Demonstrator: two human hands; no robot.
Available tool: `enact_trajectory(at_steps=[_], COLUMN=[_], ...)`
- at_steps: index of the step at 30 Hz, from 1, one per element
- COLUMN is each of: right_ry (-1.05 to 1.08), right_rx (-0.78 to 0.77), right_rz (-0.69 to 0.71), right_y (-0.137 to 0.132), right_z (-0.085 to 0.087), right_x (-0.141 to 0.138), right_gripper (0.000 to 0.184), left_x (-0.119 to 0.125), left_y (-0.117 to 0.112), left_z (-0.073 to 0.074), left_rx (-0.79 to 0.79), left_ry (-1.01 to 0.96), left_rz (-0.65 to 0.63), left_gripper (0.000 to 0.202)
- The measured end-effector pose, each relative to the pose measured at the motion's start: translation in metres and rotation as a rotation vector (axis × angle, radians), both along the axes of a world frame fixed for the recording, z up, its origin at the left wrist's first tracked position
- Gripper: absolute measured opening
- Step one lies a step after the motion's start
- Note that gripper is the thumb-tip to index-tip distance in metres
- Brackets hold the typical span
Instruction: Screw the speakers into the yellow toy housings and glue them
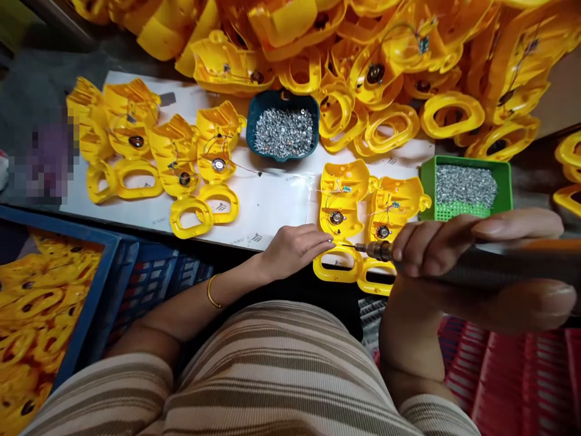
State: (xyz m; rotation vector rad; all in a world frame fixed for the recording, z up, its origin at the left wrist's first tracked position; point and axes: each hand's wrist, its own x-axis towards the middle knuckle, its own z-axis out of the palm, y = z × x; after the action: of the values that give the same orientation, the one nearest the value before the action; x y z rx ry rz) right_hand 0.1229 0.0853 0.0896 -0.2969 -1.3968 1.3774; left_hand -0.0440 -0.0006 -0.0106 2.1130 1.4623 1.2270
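My right hand [422,248] is wrapped round a dark electric screwdriver [503,263], held level with its thin bit pointing left. My left hand [295,249] has its fingers pressed together. At their tips shows a tiny silvery piece that looks like a screw [331,241], close to the bit's end. Just below the bit lies a yellow plastic housing [344,178] with an oval ring handle [338,275], a round speaker, a small circuit board and thin wires. A second such housing [394,197] lies beside it on the right, its lower ring partly behind the screwdriver.
A dark teal bin [284,155] of screws stands mid-table; a green basket [503,188] of small metal parts is at right. More yellow housings [175,151] lie left and are heaped at the back [295,24]. Blue crates [104,297] and a red crate [503,375] flank me.
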Motion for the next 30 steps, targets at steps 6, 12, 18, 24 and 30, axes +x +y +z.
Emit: enact_trajectory(at_steps=[6,12,18,24,30], right_ry=[-0.075,-0.153,-0.125,-0.108,-0.095], right_rx=[-0.099,-0.146,-0.126,-0.158,-0.104], right_rz=[0.009,-0.023,0.018,-0.018,0.054], right_y=[-0.014,-0.015,-0.015,-0.007,-0.003], right_z=[0.005,0.008,0.002,-0.005,-0.012], right_x=[-0.004,-0.007,-0.007,-0.013,-0.017], right_gripper=[0.021,0.018,0.018,0.036,0.026], left_x=[-0.002,-0.001,-0.003,-0.005,-0.003], left_y=[0.002,0.001,0.001,0.000,-0.001], left_z=[-0.001,0.000,0.000,-0.001,0.000], left_rx=[-0.020,-0.050,-0.077,-0.149,-0.146], left_ry=[0.012,-0.020,-0.025,-0.007,0.016], left_rz=[-0.019,-0.048,-0.062,-0.085,-0.106], left_gripper=[0.028,0.025,0.027,0.028,0.031])
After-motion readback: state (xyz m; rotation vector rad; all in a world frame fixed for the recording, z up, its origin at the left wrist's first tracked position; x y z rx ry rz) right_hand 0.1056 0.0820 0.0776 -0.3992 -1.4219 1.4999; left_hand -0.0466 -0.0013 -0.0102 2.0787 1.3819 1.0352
